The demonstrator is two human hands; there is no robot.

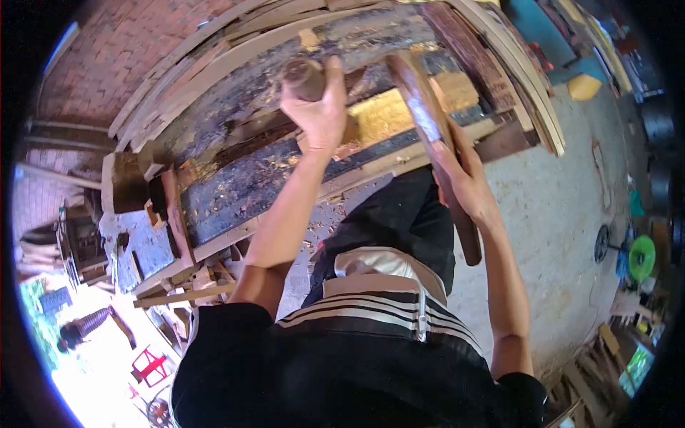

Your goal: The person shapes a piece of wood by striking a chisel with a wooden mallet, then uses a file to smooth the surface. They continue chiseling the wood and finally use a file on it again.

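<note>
My left hand (317, 114) is closed round a dark, rounded wooden tool (305, 78), blurred by motion, above the workbench (235, 192). To the right, my right hand (465, 175) grips a long, dark brown wooden piece (421, 100), which slants from the bench top down past the bench's near edge. Its upper face shines in the light. Between my hands, a lit yellowish wooden surface (382, 118) shows on the bench. Wood chips lie scattered over the dark bench top. What the left tool's far end touches cannot be made out.
Long boards (492, 43) lie along the bench's far and right sides. A wooden block (128, 182) stands at its left end. Scrap wood (203, 282) is piled below left. A green fan (641, 258) stands far right. A red stool (150, 367) is lower left.
</note>
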